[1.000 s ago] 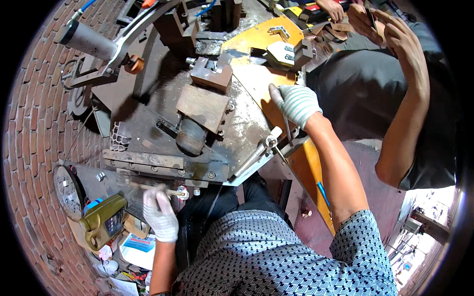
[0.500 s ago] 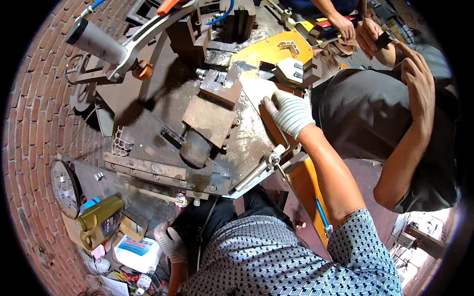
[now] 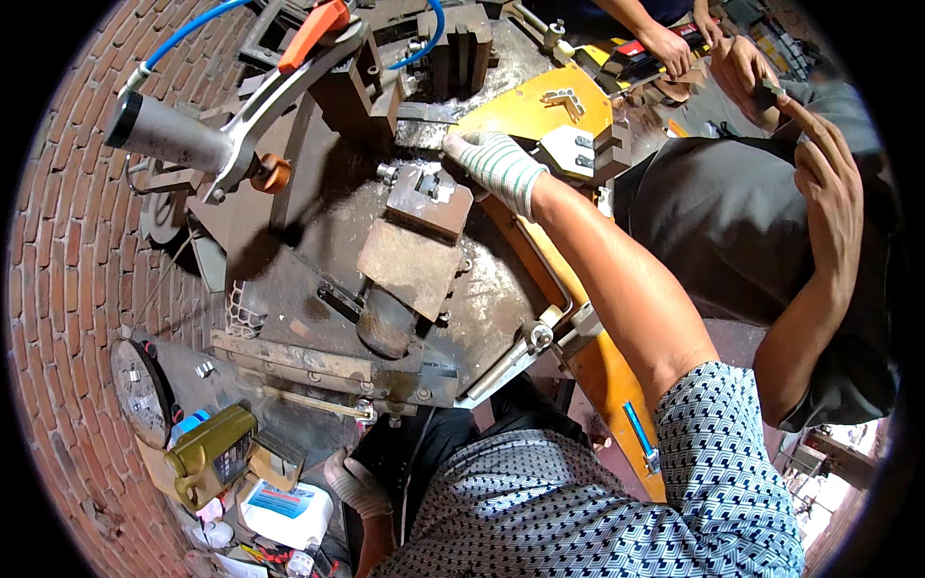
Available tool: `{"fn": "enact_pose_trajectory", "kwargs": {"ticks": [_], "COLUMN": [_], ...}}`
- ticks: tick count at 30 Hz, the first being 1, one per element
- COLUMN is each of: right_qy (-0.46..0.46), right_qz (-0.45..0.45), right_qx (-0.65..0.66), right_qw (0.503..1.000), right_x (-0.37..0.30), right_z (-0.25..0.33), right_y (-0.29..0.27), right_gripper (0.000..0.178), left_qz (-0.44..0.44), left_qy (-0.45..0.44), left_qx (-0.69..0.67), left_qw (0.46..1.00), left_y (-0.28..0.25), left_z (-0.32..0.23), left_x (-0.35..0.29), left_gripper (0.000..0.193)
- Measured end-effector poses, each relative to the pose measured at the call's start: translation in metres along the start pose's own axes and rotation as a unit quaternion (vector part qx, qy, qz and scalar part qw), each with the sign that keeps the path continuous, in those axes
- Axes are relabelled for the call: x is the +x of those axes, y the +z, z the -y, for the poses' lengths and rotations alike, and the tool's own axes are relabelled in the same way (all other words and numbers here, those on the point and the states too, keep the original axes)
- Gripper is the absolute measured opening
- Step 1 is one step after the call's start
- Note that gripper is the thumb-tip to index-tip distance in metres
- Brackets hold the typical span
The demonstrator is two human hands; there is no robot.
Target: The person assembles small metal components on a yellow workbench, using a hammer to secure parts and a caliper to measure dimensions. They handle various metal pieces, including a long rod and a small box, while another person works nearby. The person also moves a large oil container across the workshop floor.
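Observation:
My right hand (image 3: 503, 171), in a white glove with green stripes, reaches over the metal bench (image 3: 482, 318). Its fingers are drawn together and bent down beside the near edge of a yellow plate (image 3: 520, 101); whatever lies beneath them is hidden. Just left of its wrist stands a notched steel block (image 3: 429, 200), with a rusty square block (image 3: 409, 265) on the near side of it. My left hand (image 3: 358, 485), gloved too, hangs low by my thigh. Its fingers are loosely bent and apart, and no object shows in them.
A clamp arm with a grey cylinder (image 3: 178, 135) and orange lever (image 3: 313, 37) rises at left. A green jug (image 3: 212, 453) and white jug (image 3: 289, 512) stand lower left. At right a co-worker's hands (image 3: 747, 82) hold a small dark piece; another person's hand (image 3: 667, 50) is beyond.
My right hand has moved left and away from me, off the near end of the yellow plate toward the notched block. The left hand stays low beside my leg.

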State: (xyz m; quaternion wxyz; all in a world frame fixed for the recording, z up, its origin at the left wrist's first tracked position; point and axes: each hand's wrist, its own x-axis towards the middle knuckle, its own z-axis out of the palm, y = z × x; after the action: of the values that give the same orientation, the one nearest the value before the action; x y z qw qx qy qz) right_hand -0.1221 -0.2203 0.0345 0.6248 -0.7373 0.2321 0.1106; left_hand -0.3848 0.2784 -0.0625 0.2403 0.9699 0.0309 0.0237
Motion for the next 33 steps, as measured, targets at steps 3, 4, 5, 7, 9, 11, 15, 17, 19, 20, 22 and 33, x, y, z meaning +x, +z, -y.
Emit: {"fn": "enact_pose_trajectory", "kwargs": {"ticks": [3,4,5,7,9,11,15,17,19,20,22,33], "right_qy": [0.019,0.035,0.048,0.059,0.056,0.045,-0.007,-0.013,-0.015,-0.021,-0.033,-0.033], "right_qz": [0.031,0.033,0.036,0.041,0.044,0.031,-0.006,0.009,0.001,0.0,-0.007,-0.104], "right_qx": [0.11,0.117,0.138,0.154,0.146,0.116,0.1,0.069,0.067,0.067,0.081,-0.001], "right_qw": [0.993,0.992,0.989,0.985,0.987,0.992,0.995,0.997,0.998,0.998,0.996,0.994], "right_x": [0.009,0.008,0.006,0.005,0.004,0.003,-0.001,-0.009,-0.006,-0.006,-0.009,-0.056], "right_z": [-0.007,-0.006,-0.005,-0.006,-0.009,-0.003,0.012,0.028,0.018,0.021,0.03,0.011], "right_y": [0.0,0.0,-0.001,0.0,-0.001,0.002,0.01,0.005,0.005,0.006,0.005,-0.056], "right_gripper": [0.045,0.044,0.043,0.043,0.043,0.041,0.039,0.042,0.043,0.043,0.045,0.046], "left_qz": [-0.02,-0.024,-0.028,-0.026,-0.01,-0.003,0.002,0.005,0.007,0.001,-0.005,-0.011], "left_qy": [0.006,0.01,0.016,0.018,0.011,0.006,0.007,0.004,0.008,0.014,0.026,0.071], "left_qx": [0.002,0.004,0.006,0.009,0.011,0.011,0.025,0.021,0.026,0.035,0.05,0.066], "left_qw": [1.0,1.0,0.999,0.999,1.0,1.0,1.0,1.0,1.0,0.999,0.998,0.995], "left_y": [0.004,0.005,0.005,0.005,0.004,0.004,0.002,0.002,0.001,0.001,0.0,0.005], "left_z": [0.003,0.004,0.002,-0.001,-0.004,-0.003,-0.004,-0.011,-0.013,-0.012,-0.01,0.001], "left_x": [-0.001,-0.002,-0.002,-0.001,0.001,0.001,-0.004,0.002,0.001,0.001,0.003,0.002], "left_gripper": [0.048,0.044,0.041,0.038,0.038,0.039,0.038,0.036,0.034,0.033,0.032,0.036]}}
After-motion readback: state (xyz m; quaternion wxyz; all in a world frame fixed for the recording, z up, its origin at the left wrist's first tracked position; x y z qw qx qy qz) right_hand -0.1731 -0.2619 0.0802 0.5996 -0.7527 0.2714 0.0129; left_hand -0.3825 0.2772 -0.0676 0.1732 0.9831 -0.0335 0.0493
